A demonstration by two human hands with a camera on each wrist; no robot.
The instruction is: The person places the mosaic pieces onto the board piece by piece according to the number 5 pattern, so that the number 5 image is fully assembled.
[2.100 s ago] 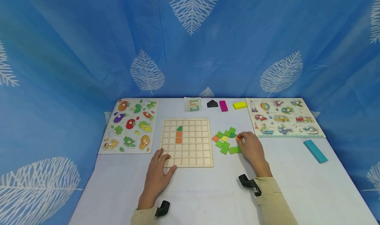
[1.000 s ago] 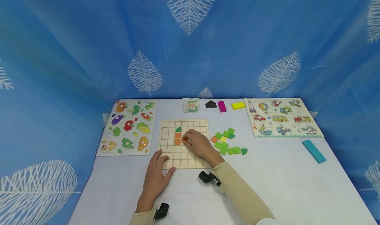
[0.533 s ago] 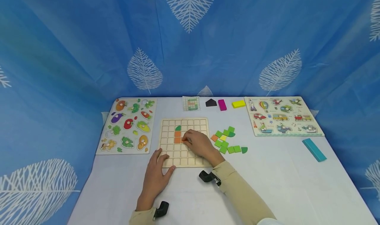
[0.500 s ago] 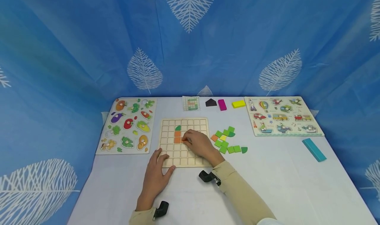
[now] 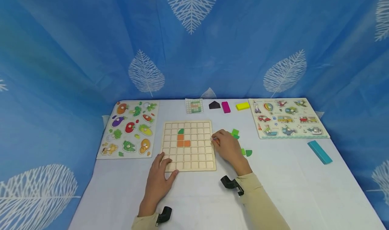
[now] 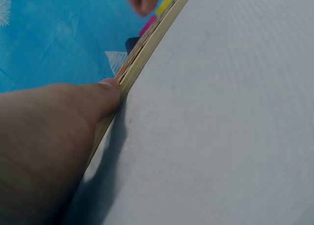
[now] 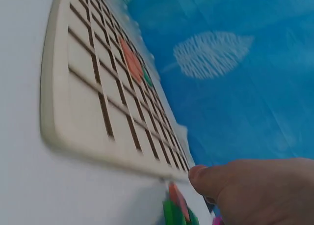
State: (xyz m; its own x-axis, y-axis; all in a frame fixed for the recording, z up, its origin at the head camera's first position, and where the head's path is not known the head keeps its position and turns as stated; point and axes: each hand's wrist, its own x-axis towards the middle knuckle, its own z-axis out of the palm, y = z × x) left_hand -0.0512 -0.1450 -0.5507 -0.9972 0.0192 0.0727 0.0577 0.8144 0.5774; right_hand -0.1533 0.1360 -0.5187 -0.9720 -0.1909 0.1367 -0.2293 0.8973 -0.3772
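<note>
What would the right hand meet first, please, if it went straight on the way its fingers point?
Most likely the right hand would meet the wooden grid board at its right rim; height is unclear, so it might pass above.

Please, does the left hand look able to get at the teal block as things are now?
Probably not easily: the left hand rests at the near left corner of the gridded board, while the teal block lies far to the right, with the right hand in between.

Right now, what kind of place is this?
Probably a puzzle-play spot at a table: a wooden grid board, a vegetable puzzle board and a blue leaf-patterned cloth hanging behind. I can't see the wider room.
</note>
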